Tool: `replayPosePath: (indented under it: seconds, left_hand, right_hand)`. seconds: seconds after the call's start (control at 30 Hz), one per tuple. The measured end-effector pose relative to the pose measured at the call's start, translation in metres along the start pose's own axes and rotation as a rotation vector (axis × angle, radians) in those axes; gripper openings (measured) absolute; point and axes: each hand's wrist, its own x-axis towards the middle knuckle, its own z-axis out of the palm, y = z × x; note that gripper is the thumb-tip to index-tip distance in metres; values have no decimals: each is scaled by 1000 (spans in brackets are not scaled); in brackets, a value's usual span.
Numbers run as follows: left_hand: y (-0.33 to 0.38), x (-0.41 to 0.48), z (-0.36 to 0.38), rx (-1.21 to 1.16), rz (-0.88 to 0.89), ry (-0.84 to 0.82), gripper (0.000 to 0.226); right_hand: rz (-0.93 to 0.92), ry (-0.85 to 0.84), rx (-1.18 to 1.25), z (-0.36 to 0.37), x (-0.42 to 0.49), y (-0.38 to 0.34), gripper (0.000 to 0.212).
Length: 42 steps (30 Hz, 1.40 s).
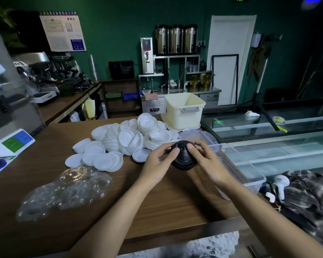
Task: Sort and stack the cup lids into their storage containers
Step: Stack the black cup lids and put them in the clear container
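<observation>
A stack of black cup lids (183, 155) is held between both hands just above the brown counter. My left hand (158, 162) grips its left side and my right hand (207, 161) grips its right side, thumbs resting on top. A big heap of white lids (123, 140) lies behind and to the left. Several clear plastic lids (67, 190) are spread at the near left. A clear storage container (250, 170) stands right of my hands, and a smaller clear box with blue clips (198, 135) sits just behind the black stack.
A cream bin with a grey handle (185, 110) stands at the counter's far edge. Cards and stickers (13, 142) lie at the far left. A plaid cloth (306, 194) and a glass display case (268, 123) are on the right. The counter's near edge (175, 233) runs below my forearms.
</observation>
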Motion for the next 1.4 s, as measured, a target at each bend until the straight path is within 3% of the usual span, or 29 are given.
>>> replayPosePath:
  seconds: [0.17, 0.23, 0.3, 0.4, 0.6, 0.77, 0.9, 1.07, 1.3, 1.4]
  left_hand:
    - [9, 33, 49, 88, -23, -79, 33]
    - [8, 41, 69, 133, -17, -129, 29]
    - [8, 45, 86, 180, 14, -178, 40]
    - [6, 52, 100, 259, 51, -186, 57]
    - [3, 72, 107, 285, 59, -208, 60]
    - [-2, 81, 107, 471, 19, -316, 67]
    - [-7, 83, 109, 641, 66, -344, 69]
    - [-6, 91, 112, 819, 118, -392, 69]
    - [-6, 98, 105, 761, 122, -315, 48]
    - [-10, 101, 105, 779, 92, -292, 50]
  right_hand:
    - [27, 101, -105, -58, 8, -14, 48]
    - [56, 137, -116, -78, 13, -14, 40]
    - [91, 153, -121, -94, 17, -9, 34]
    - [153, 189, -124, -108, 23, 0, 38]
    - [187, 205, -199, -121, 37, 8, 57]
    - [281, 182, -346, -127, 45, 21, 63]
    - [344, 157, -475, -123, 48, 35, 45]
    - [346, 138, -683, -117, 51, 31, 40]
    - [241, 17, -733, -117, 43, 5, 42]
    - [191, -66, -839, -122, 47, 2, 37]
